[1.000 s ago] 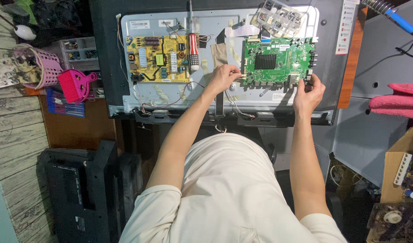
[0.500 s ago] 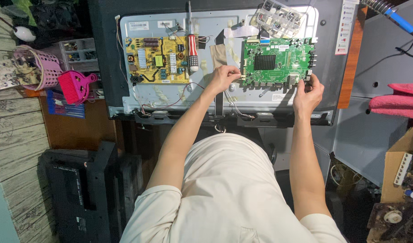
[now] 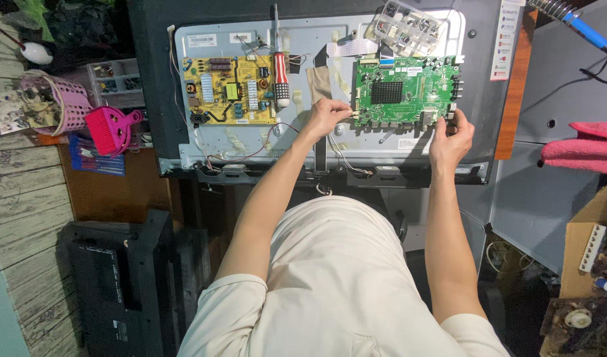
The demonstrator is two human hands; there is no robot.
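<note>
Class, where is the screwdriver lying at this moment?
In the head view, the red-handled screwdriver lies on the metal back panel, between the yellow circuit board and the green circuit board.

- The lower right corner of the green circuit board (image 3: 404,92) is covered by the right hand (image 3: 451,139).
- The contents of the clear parts tray (image 3: 409,28) are too small to be told apart.
- The pink cloth (image 3: 581,147) is cut off by the right edge.

The person wears a cream short-sleeved shirt, forearms and hands bare.
</note>
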